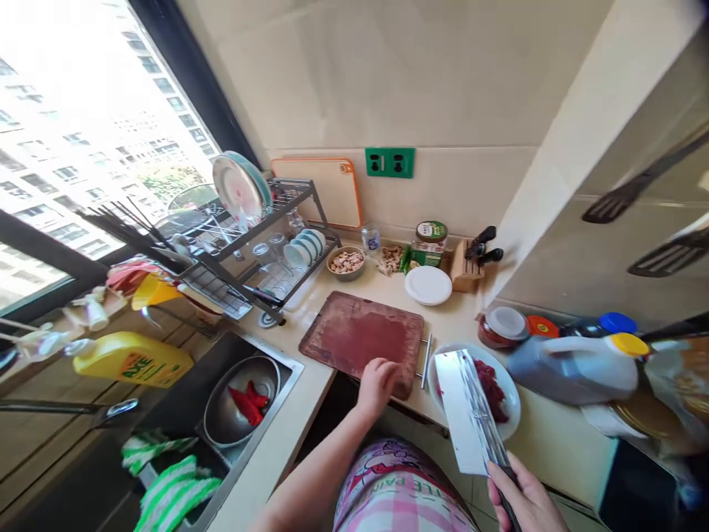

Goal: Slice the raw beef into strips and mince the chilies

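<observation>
My right hand (526, 493) grips the black handle of a cleaver (462, 410). Its broad, wet-looking blade is raised in front of a white plate (514, 414) of dark red raw meat (492, 388) and hides part of both. Over the near edge of a reddish-brown cutting board (360, 332) is my left hand (379, 384), its fingers curled together. Whatever those fingers hold, if anything, is hidden. The board's middle is wet and stained red.
Left, the sink holds a metal bowl (213, 421) with red peppers (248, 403). A dish rack (249, 251) stands behind. Along the back are a bowl of cut pieces (346, 264), a white plate (428, 285) and a knife block (465, 270). A large jug (573, 373) lies right.
</observation>
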Available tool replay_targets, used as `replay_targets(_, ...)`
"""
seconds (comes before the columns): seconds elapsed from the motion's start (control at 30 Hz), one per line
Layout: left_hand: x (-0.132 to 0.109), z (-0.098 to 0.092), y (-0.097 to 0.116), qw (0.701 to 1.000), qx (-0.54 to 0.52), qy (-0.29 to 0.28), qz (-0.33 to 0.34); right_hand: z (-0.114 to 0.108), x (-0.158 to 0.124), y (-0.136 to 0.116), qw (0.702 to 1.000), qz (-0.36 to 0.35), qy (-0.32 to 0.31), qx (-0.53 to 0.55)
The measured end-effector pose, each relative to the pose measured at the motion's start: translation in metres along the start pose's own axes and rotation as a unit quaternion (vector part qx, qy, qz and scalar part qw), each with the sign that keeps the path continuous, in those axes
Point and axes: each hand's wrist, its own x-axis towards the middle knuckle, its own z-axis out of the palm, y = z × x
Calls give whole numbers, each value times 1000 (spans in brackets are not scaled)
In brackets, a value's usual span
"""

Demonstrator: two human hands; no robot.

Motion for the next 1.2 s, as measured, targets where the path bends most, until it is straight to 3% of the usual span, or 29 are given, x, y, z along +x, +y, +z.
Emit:
replay_targets(0.1, 11, -41, -72, 993, 67, 47, -84, 45, 39, -16, 996, -59, 18, -64)
replay_targets(0.2, 37, -62, -124, 986, 140, 8, -90, 90, 68, -32, 956, -181, 87, -215)
replay_targets(0.3, 60, -63, -153, 980, 184, -72, -39, 128, 86, -48, 877, -266, 113, -383)
replay_targets(0.4, 67, -60, -176, 953, 271, -133, 35, 157, 103, -57, 816, -237, 151, -505)
replay_targets(0.47, 68, -61, -191, 946, 283, -138, 80, 171, 114, -61, 797, -214, 165, -541)
replay_targets(0.53, 70, -66, -198, 948, 266, -134, 112, 182, 121, -63, 796, -207, 174, -542)
replay_targets(0.63, 79, -69, -175, 968, 199, -98, 119, 185, 118, -61, 803, -220, 185, -522)
replay_targets(0.7, 87, -63, -134, 977, 123, -111, 137, 172, 108, -52, 817, -257, 218, -467)
replay_targets(0.77, 94, -48, -80, 976, 38, -142, 162, 146, 94, -32, 841, -281, 300, -353)
replay_targets(0.8, 96, -38, -52, 970, -4, -161, 184, 130, 88, -20, 852, -264, 358, -275)
replay_targets(0.87, 97, -14, 0, 945, -75, -203, 245, 96, 77, 5, 857, -164, 481, -84)
replay_targets(0.9, 95, -2, 21, 928, -94, -225, 283, 80, 74, 15, 863, -98, 495, 10)
replay_targets(0.97, 90, 21, 53, 895, -85, -262, 350, 58, 74, 29, 879, -15, 457, 135)
replay_targets(1.03, 85, 40, 71, 877, -34, -279, 389, 46, 79, 31, 884, 12, 423, 200)
replay_targets(1.2, 83, 69, 82, 845, 59, -323, 422, 41, 100, 21, 880, -19, 329, 341)
